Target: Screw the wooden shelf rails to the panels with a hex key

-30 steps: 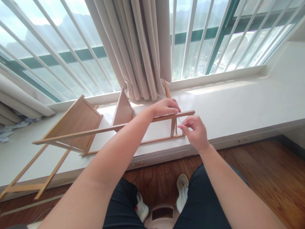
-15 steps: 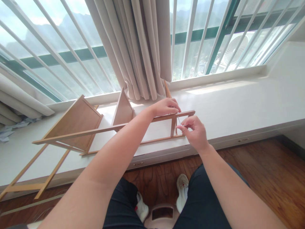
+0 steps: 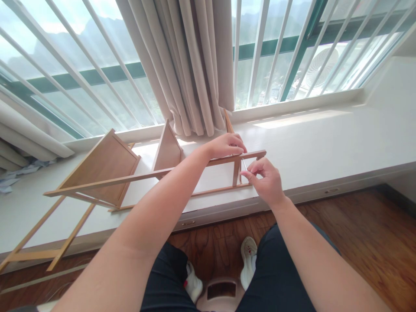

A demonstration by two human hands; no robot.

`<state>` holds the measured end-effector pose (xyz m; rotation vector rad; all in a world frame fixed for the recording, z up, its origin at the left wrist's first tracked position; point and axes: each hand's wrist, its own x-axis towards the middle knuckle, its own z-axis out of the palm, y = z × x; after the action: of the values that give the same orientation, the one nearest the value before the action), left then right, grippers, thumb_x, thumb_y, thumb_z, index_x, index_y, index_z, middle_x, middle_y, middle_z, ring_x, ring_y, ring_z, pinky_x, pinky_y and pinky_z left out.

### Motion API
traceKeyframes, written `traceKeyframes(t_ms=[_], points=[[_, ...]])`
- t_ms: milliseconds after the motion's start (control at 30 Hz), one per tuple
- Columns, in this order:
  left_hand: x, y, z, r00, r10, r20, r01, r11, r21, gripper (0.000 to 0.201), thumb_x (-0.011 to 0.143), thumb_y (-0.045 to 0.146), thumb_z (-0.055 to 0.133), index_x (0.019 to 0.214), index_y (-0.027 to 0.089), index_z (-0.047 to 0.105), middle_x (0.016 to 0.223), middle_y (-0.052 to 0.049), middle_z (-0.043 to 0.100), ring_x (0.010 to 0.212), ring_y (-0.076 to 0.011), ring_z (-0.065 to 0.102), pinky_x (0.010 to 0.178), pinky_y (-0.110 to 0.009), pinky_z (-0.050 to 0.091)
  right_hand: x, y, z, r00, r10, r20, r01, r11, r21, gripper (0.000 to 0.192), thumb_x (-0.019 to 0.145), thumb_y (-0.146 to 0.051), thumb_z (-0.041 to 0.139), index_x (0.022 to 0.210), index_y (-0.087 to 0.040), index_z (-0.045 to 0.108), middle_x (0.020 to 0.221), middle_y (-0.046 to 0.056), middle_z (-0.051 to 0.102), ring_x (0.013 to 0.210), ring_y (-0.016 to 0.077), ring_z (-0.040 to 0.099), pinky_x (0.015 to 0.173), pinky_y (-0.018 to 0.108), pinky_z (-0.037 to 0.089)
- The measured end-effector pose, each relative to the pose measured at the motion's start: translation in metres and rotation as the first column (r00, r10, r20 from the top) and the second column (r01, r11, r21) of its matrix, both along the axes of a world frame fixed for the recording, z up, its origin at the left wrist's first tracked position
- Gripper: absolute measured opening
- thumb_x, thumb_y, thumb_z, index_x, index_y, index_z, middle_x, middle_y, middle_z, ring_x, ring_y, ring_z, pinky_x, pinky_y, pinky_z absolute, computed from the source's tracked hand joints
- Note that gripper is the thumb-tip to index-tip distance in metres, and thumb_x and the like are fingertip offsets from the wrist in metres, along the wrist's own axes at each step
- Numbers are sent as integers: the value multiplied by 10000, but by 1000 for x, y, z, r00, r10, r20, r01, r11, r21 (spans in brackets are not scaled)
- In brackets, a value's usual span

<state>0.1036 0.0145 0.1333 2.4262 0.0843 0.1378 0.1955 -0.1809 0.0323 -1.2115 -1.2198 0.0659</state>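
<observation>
A light-brown wooden shelf frame (image 3: 139, 175) lies on its side along the white window ledge. Over its upper rail, near the right end, my left hand (image 3: 227, 145) is closed with the fingers bent round the wood. Just to the right, my right hand (image 3: 264, 175) pinches a thin silver hex key (image 3: 245, 165) between thumb and fingers. The key's upper end reaches the underside of that rail, beside a short crosspiece (image 3: 236, 172). What it meets there is too small to make out.
Two wooden panels (image 3: 104, 169) slant up from the frame at the left, and its legs overhang the ledge (image 3: 312, 143). Behind are a beige curtain (image 3: 182, 65) and barred windows. Below, a pinkish stool (image 3: 222, 299) stands on the wood floor between my shoes.
The hex key has turned slightly in my right fingers. My left hand and the shelf frame have stayed in place.
</observation>
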Motion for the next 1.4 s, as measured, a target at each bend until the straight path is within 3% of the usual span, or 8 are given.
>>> traceKeyframes(t_ms=[633, 1000, 1400], points=[[1, 3, -3, 1000, -5, 8, 5, 1000, 12, 275, 877, 307, 625, 1002, 180, 834, 1109, -77, 683, 971, -201, 666, 979, -338, 505, 2, -1, 4, 995, -38, 95, 45, 997, -68, 354, 910, -465, 784, 751, -233, 570, 643, -39, 561, 581, 131, 526, 576, 268, 471], [1, 3, -2, 1000, -5, 0, 5, 1000, 13, 270, 880, 293, 619, 999, 175, 830, 1112, -79, 681, 985, -204, 665, 984, -344, 501, -2, -4, 7, 995, -4, 98, 10, 998, -63, 225, 968, -330, 710, 794, -228, 611, 680, -28, 629, 599, 130, 593, 597, 259, 495], [1, 1, -1, 1000, -7, -1, 7, 1000, 18, 280, 881, 311, 615, 998, 166, 824, 1107, -81, 679, 982, -207, 668, 1008, -354, 505, -3, -4, 6, 998, -5, 62, 9, 997, -74, 189, 967, -338, 710, 850, -234, 604, 722, -32, 623, 607, 131, 621, 605, 262, 517]])
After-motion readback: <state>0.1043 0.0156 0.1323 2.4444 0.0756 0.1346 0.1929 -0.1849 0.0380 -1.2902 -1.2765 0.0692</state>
